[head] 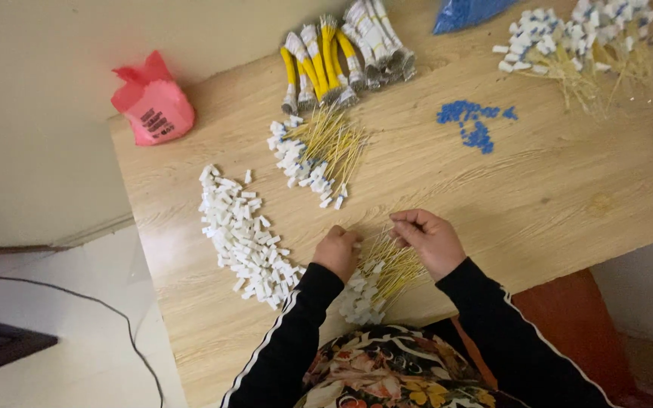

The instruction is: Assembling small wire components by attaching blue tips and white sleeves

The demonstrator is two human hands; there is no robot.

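Broadly, a pale wooden table (538,196) fills the view, and the work is laid out across it. Along its left part a long heap of small white plastic caps (245,238) is spread; above it a fan of thin yellow wires with white ends (319,151) is set down, and behind that lie bundled yellow cables (341,57). A scatter of blue beads (474,121) is seen near the middle, another pile of capped wires (576,45) at the far right, and a pink plastic bag (153,102) at the far left corner.

At the near edge, a loose bundle of yellow wires (387,276) is worked between both hands. The left hand (337,251) is curled into a near fist resting on the bundle's left side; what is pinched inside it cannot be told. The right hand (432,240) is bent over the wire tips, fingertips drawn together, probably nipping a single strand.

Each wire is judged very light, thin and springy, easily bent and apt to tangle. A hold is best taken close to the capped end, where it is stiffest.
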